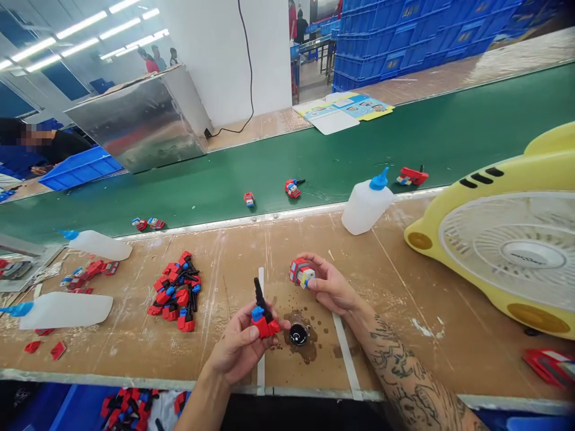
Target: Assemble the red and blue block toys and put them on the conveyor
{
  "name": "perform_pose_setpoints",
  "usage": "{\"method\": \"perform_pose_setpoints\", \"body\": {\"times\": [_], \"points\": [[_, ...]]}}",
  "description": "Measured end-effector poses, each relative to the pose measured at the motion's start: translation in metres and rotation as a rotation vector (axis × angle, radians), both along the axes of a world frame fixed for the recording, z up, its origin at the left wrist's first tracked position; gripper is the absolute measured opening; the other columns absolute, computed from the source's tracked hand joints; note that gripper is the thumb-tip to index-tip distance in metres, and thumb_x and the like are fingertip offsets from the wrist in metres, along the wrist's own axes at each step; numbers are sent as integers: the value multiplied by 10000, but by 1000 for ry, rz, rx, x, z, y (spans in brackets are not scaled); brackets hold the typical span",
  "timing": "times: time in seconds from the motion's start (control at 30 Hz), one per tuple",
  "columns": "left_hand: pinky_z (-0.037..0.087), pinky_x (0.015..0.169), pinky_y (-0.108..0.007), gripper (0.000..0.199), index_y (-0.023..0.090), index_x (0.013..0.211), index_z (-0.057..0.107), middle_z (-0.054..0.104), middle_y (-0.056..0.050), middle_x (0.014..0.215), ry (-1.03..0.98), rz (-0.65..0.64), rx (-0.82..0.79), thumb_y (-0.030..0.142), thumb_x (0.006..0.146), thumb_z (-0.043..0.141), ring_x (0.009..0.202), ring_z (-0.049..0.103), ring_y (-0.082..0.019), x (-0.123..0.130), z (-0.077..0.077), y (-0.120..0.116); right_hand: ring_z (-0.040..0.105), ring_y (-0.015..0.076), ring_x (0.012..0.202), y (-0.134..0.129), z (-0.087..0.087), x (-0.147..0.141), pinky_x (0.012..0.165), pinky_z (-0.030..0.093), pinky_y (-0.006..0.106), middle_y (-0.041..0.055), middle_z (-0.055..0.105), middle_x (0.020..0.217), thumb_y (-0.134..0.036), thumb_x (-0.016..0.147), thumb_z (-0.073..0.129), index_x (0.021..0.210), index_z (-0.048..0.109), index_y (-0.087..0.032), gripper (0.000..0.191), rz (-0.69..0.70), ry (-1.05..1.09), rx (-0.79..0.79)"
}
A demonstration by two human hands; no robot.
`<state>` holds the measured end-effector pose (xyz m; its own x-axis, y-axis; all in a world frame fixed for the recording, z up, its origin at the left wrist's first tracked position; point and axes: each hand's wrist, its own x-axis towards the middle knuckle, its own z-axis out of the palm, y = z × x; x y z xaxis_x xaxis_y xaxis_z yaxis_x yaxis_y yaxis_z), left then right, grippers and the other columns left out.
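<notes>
My left hand (pixel 242 344) is closed around a toy robot upper body (pixel 266 323), red with a blue head and a black rod pointing up. In my right hand (pixel 330 284), fingers pinch a toy robot lower body (pixel 300 272), red, grey and white with a bit of yellow. The two parts are apart from each other. Between and below the hands, a small round dish (pixel 298 334) of dark liquid sits on the cardboard-covered bench, with wet spots around it. Left of my left hand lies a pile of red, blue and black toy parts (pixel 177 290).
White bottles with blue nozzles stand or lie at the right (pixel 366 203) and left (pixel 72 310). A yellow fan (pixel 494 239) fills the right side. Beyond runs a green conveyor belt (pixel 215 185) carrying several toy pieces. Blue crates (pixel 404 45) are stacked behind. A person (pixel 54 143) sits far left.
</notes>
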<state>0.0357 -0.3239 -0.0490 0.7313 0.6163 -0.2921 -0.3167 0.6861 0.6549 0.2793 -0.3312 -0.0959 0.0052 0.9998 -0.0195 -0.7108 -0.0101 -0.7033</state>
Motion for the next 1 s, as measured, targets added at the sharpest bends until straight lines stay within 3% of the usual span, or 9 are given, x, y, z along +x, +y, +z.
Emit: {"method": "perform_pose_setpoints", "body": {"times": [0.07,0.13,0.23,0.3,0.4,0.57,0.77,1.0], "points": [[529,763,-247,421,233,1095,708,639,-73,1111,74,-14,98,293,705,855,1093,662,-285,0,2,4,666,190,918,0,1,0,853,486,304,17,695,1029,-259,586,946,1074,668,-259,561,0,37,-2],[522,849,-294,399,258,1070,717,623,-71,1154,198,-47,294,269,697,858,1132,636,-295,0,8,9,678,200,905,1,1,0,861,494,323,12,697,1001,-278,579,953,1039,665,-255,544,-12,66,-6],[456,1010,-409,315,283,1078,737,637,-88,1148,478,-193,849,206,775,776,1174,585,-297,1,19,17,676,177,860,3,-1,1,809,503,281,9,703,960,-299,567,962,1001,670,-237,526,-74,84,-18],[435,1032,-476,303,302,1113,741,657,-109,1143,604,-322,1268,184,840,681,1150,564,-298,3,24,21,668,160,837,4,-2,2,776,502,249,7,705,952,-295,559,966,988,668,-228,526,-102,87,-29],[440,1021,-503,398,328,1213,693,639,-128,1235,589,-500,1609,129,897,558,1131,546,-293,8,27,20,663,151,823,5,-1,3,760,507,235,5,701,950,-291,552,966,977,660,-221,529,-111,102,-30],[451,1005,-465,416,317,1279,628,597,-140,1305,525,-677,1665,111,950,475,1154,545,-288,24,33,10,666,150,817,5,0,3,763,514,242,5,705,945,-283,561,962,959,665,-222,500,-106,105,2],[455,973,-455,381,264,1282,623,594,-158,1310,584,-853,1762,140,975,435,1122,555,-294,37,40,5,663,145,810,5,-2,4,752,509,243,-1,698,970,-280,558,965,968,660,-229,514,-99,82,-2],[446,971,-421,414,309,1274,634,604,-125,1293,535,-727,1676,113,935,497,1108,544,-270,30,38,13,693,160,842,0,3,2,782,533,252,7,707,977,-264,563,967,996,655,-226,536,-62,152,-1]]}}
